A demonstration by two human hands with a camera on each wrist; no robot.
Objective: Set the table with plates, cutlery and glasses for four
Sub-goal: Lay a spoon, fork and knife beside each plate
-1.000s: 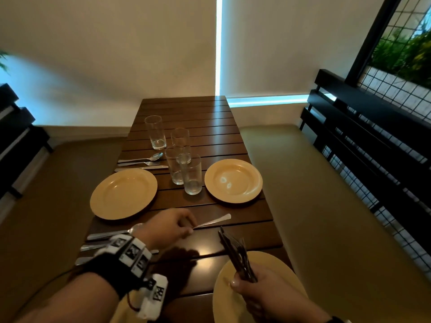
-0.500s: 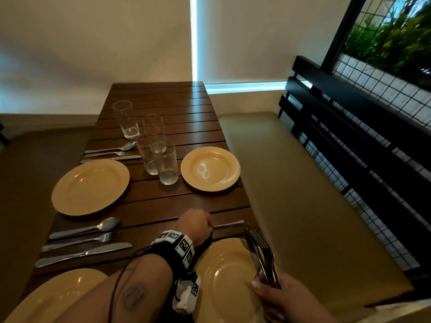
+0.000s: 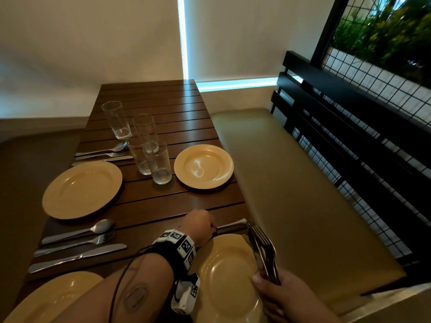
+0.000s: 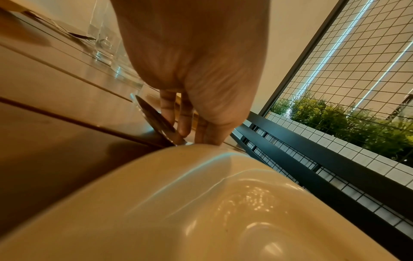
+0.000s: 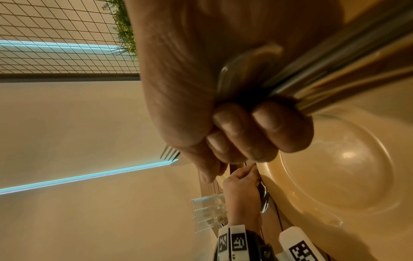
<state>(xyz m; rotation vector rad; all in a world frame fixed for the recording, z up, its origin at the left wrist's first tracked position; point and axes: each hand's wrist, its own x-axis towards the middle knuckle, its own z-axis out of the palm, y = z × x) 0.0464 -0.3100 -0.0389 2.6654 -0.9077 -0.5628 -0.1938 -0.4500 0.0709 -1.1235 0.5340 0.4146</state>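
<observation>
My left hand [image 3: 213, 229] pinches a spoon [image 3: 233, 223] and holds it low over the wooden table [image 3: 151, 101], just beyond the rim of the near right plate [image 3: 228, 276]. The left wrist view shows fingertips [image 4: 185, 134] on the spoon [image 4: 154, 120] at the plate [image 4: 201, 211] edge. My right hand [image 3: 268, 280] grips a bundle of forks and knives [image 3: 262, 245] upright over that plate. The remaining yellow plates lie far left [image 3: 81, 190], far right [image 3: 203, 166] and near left [image 3: 46, 299]. Several empty glasses [image 3: 158, 162] cluster mid-table.
Spoon, fork and knife sets lie beyond the far left plate [image 3: 102, 155] and beyond the near left plate [image 3: 79, 243]. An olive bench seat [image 3: 303, 194] with a black slatted backrest [image 3: 349, 136] runs along the table's right edge.
My left hand carried the spoon rightward and nearer, from the table's middle to the near right plate's far rim. My view swung right; the right hand kept its cutlery bundle.
</observation>
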